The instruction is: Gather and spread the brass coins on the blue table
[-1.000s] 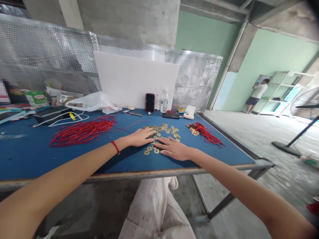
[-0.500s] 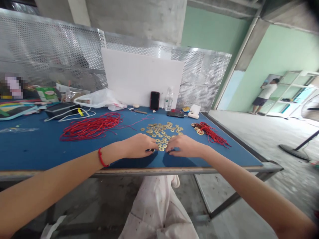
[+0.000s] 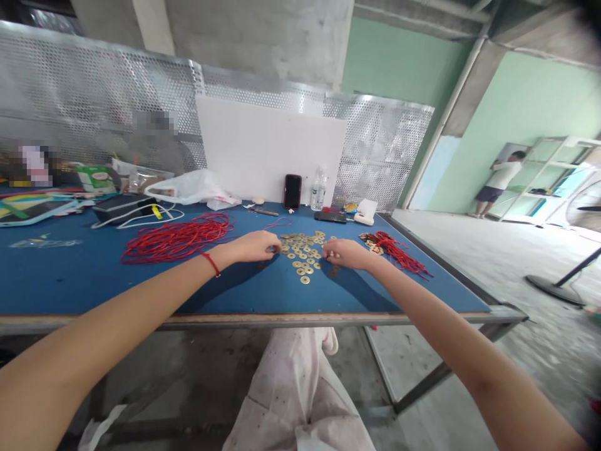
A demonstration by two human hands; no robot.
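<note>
Many round brass coins with holes in the middle (image 3: 304,254) lie loose in a patch on the blue tabletop. My left hand (image 3: 258,246) is at the left edge of the patch, its fingers curled in and closed; what lies between the fingertips is hidden. A red cord bracelet (image 3: 213,264) is on that wrist. My right hand (image 3: 346,254) is over the right edge of the patch with its fingertips drawn together. A few coins (image 3: 334,271) lie in the shadow just under it. I cannot make out what it holds, if anything.
A heap of red cord (image 3: 178,239) lies left of the coins, and a bundle of red cords with coins (image 3: 397,250) on the right. Behind stand a phone (image 3: 292,191) and a plastic bottle (image 3: 318,190). A person (image 3: 502,178) stands far right by shelves.
Both hands have moved apart and away from me, from the near end of the coin patch to its left and right edges. The nearest coins now show uncovered.
</note>
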